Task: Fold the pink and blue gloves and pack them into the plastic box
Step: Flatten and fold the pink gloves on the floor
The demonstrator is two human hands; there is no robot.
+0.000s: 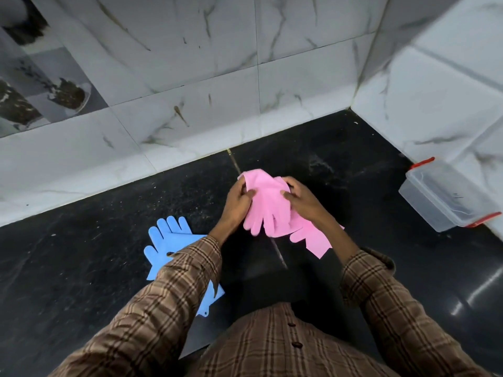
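Nearest us, at seven o'clock, the blue gloves (pixel 166 247) lie flat on the black tabletop (pixel 81 254), not yet folded. At centre our left hand (pixel 237 204) and right hand (pixel 302 198) have fingers clamped on the pink gloves (pixel 268 212) (limp, half folded). Far off at three o'clock the plastic box (pixel 442 195) sits empty; packing remains.

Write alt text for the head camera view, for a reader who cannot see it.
Both hands, the left hand and right hand, hold up the pink gloves above a black countertop. The blue gloves lie flat under the left plaid sleeve, and a clear plastic box with red clips sits by the marble-tiled wall at right.
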